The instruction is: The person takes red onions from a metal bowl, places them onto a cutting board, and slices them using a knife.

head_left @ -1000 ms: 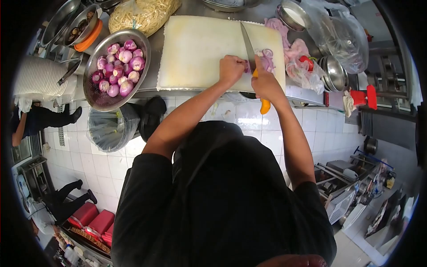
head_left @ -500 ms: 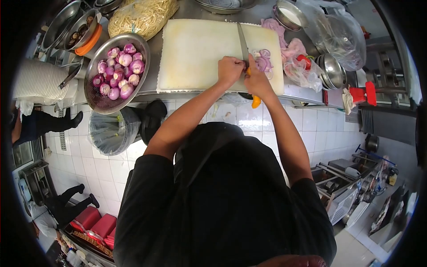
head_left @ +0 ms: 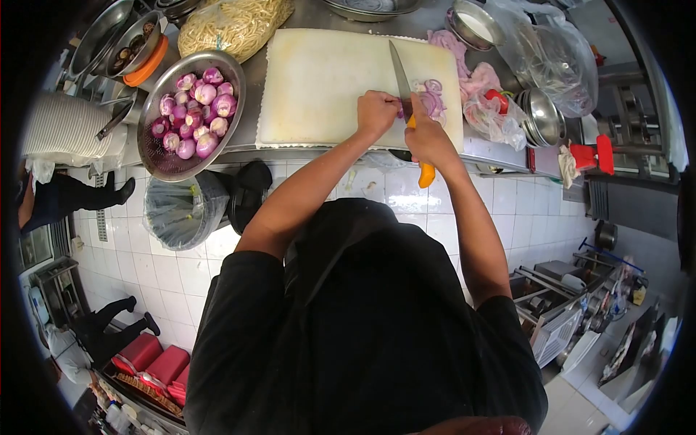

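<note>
Over the white cutting board [head_left: 319, 87], my left hand [head_left: 377, 114] is closed with fingers curled on a red onion piece [head_left: 400, 109], mostly hidden behind the fingers. My right hand [head_left: 431, 139] grips the orange handle of a kitchen knife [head_left: 400, 71]. The blade points away from me and lies right beside the onion piece. To its right, purple-and-white onion slices [head_left: 433, 100] lie in a small pile. A perforated metal bowl [head_left: 148, 119] of peeled red onions stands left of the board.
Behind the bowl sits a bag of pale noodle-like strips [head_left: 230, 27]. Right of the board are a pink cloth [head_left: 480, 78], a plastic bag with something red [head_left: 496, 109] and stacked metal bowls [head_left: 544, 119]. A lined bin [head_left: 181, 214] stands below the counter edge.
My right hand and the knife have shifted slightly towards me, the orange handle now sitting lower. My left hand stays almost in place at the onion piece.
</note>
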Motion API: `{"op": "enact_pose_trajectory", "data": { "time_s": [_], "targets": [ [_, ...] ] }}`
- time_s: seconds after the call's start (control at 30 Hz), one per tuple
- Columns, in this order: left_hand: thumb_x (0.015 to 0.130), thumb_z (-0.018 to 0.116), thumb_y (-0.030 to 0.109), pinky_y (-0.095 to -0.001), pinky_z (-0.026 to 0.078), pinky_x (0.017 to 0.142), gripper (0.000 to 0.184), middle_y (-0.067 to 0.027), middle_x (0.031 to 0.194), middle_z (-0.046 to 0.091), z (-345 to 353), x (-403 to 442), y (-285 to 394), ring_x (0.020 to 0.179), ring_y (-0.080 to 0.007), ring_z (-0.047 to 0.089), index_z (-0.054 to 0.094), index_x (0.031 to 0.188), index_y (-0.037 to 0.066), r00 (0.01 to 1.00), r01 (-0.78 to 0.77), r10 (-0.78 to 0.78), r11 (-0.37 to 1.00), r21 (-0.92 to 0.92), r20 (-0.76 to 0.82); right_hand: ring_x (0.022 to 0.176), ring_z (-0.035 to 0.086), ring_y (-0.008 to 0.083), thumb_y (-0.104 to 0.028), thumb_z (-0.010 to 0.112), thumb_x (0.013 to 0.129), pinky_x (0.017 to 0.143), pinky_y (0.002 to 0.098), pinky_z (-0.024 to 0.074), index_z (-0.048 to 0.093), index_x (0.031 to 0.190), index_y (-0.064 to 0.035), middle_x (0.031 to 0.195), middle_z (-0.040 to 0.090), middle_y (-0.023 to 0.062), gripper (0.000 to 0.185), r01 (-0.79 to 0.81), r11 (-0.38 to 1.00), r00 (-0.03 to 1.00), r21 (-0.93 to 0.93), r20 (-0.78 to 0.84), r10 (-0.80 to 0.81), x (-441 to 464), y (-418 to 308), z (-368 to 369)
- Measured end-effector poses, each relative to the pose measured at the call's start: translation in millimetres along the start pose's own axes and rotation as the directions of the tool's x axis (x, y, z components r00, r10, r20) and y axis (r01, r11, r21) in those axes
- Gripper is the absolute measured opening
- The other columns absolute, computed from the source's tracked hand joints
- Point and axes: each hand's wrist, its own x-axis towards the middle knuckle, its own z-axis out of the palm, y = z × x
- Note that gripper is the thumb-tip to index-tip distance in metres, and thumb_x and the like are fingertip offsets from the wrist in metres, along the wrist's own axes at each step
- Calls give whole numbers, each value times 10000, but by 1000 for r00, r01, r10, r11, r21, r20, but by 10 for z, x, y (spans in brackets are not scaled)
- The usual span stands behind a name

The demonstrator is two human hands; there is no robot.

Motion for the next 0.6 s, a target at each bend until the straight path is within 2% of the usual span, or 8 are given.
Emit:
{"op": "enact_pose_trajectory", "data": {
  "time_s": [0.1, 0.2, 0.3, 0.4, 0.47, 0.5, 0.57, 0.6],
  "targets": [
    [704, 659, 112, -339, 537, 595, 158, -160, 676, 689, 3, 2, 8, 581, -264, 674, 751, 787, 14, 1000, -14, 14, 1000, 7, -7, 620, 661, 373, -35, 449, 782, 631, 446, 528, 179, 1510, -30, 825, 662, 272, 776, -18, 1000, 1000, 5, 8, 18, -9, -34, -9],
    [707, 653, 115, -340, 540, 595, 157, -155, 669, 690, 8, 20, -41, 576, -258, 673, 753, 780, 19, 1000, -3, 3, 1000, -15, 18, 780, 663, 426, -50, 478, 804, 725, 466, 521, 185, 1506, -31, 872, 664, 281, 760, 147, 988, 980, -42, -129, -151, 233, 337, 225],
    [751, 679, 140, -289, 522, 582, 173, -126, 678, 705, -41, 0, 80, 598, -146, 665, 749, 814, -6, 996, 77, -78, 996, 36, 51, 587, 669, 323, -59, 464, 849, 616, 411, 551, 144, 1532, -74, 994, 652, 289, 755, 123, 992, 986, -38, -112, -127, 360, 396, 334],
    [752, 678, 158, -296, 514, 555, 177, -148, 688, 703, 14, 15, 25, 591, -171, 675, 749, 804, 4, 998, 63, -65, 994, 90, 21, 946, 629, 457, -68, 514, 815, 822, 486, 497, 207, 1507, -38, 1063, 638, 306, 758, 146, 987, 981, 64, -137, -136, 390, 384, 348],
    [745, 685, 173, -337, 519, 571, 172, -149, 667, 689, 116, 36, -32, 591, -221, 670, 745, 767, 13, 998, -40, 33, 990, 132, 55, 973, 624, 457, -72, 518, 819, 831, 487, 493, 233, 1503, -36, 1131, 616, 305, 742, 216, 976, 957, -11, -198, -214, 515, 617, 334],
    [741, 689, 180, -357, 522, 579, 172, -150, 657, 682, 144, 53, -63, 591, -246, 668, 742, 749, 17, 996, -82, 74, 984, 160, 54, 986, 623, 455, -74, 522, 826, 833, 486, 493, 247, 1502, -41, 1159, 606, 305, 731, 304, 951, 920, -57, -242, -309, 576, 700, 282],
    [729, 698, 209, -412, 529, 668, 173, -168, 710, 667, 218, 30, -98, 677, -322, 654, 735, 709, 42, 986, -165, 152, 928, 334, 64, 1009, 623, 450, -80, 530, 842, 834, 482, 494, 276, 1500, -57, 1209, 586, 305, 706, 501, 849, 779, -167, -341, -526, 613, 833, 216],
    [720, 702, 191, -424, 524, 713, 148, -173, 765, 664, 298, 11, -108, 718, -340, 642, 736, 726, 46, 983, -163, 182, 922, 353, -22, 995, 626, 448, -87, 535, 855, 829, 477, 494, 274, 1504, -78, 1194, 594, 301, 700, 371, 921, 866, -120, -313, -390, 538, 726, 165]
  ]
}}
